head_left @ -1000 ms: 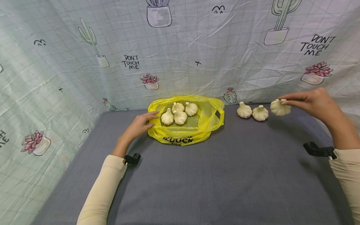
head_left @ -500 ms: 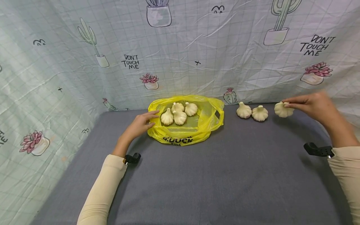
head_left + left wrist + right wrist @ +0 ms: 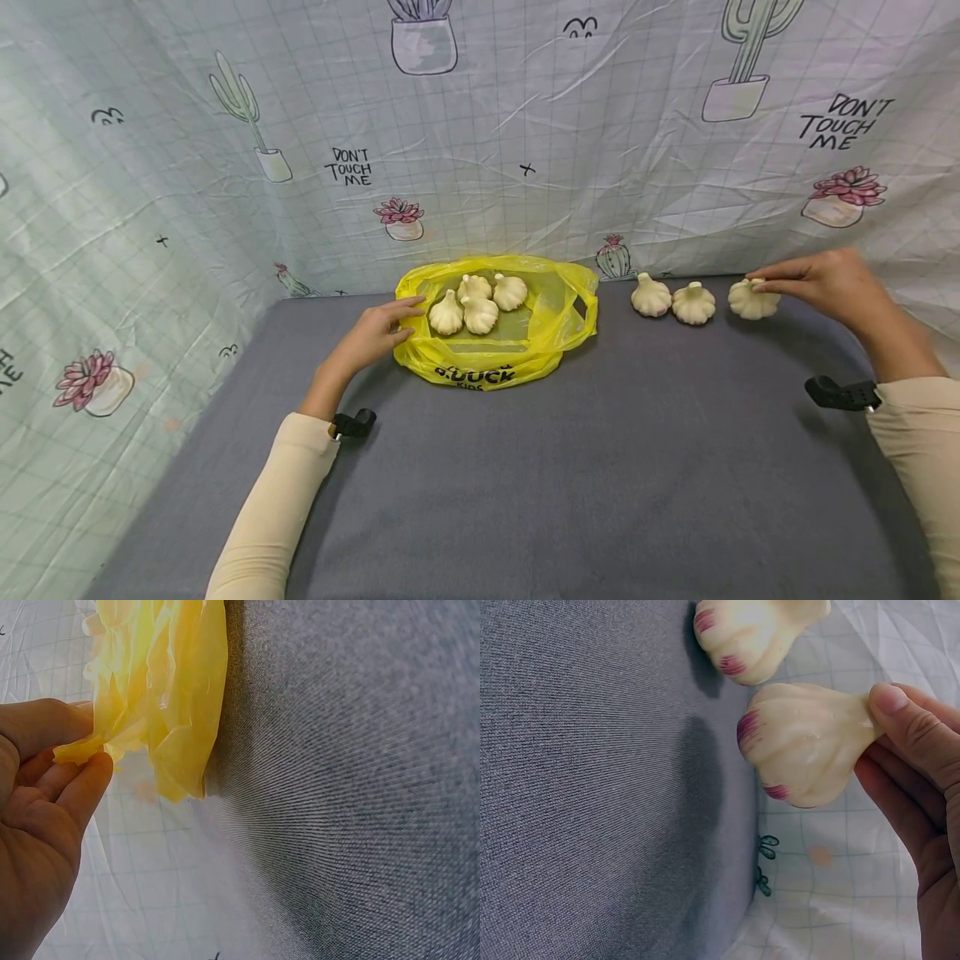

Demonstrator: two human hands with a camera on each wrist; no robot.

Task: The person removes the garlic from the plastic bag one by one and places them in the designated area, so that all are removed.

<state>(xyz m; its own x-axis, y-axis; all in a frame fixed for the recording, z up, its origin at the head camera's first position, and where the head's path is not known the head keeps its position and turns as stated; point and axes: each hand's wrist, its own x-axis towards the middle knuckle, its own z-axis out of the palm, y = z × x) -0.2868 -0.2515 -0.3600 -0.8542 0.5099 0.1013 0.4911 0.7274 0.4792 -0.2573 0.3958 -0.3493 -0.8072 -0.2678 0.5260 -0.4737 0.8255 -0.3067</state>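
Note:
My right hand [image 3: 828,287] pinches a garlic bulb [image 3: 806,742] by its stem between thumb and fingers. The bulb is cream with purple marks at its base, and it hangs close over the table at the right end of a row. Two more garlic bulbs, a nearer one [image 3: 693,303] and a farther one [image 3: 651,295], stand just left of it. On the left, my left hand [image 3: 52,772] pinches the edge of a yellow plastic bag [image 3: 480,362], thumb against fingers. Several garlic bulbs [image 3: 480,314] sit together inside the opened bag.
A grey cloth-covered table [image 3: 540,475] stretches in front of both arms. Behind it hangs a pale curtain [image 3: 495,142] printed with cacti, right up against the table's back edge. Each wrist wears a black camera strap, such as the right strap [image 3: 843,395].
My right hand has moved slightly right and lowered the garlic bulb toward the table, farther from the other two. The left hand and the bag have stayed in place.

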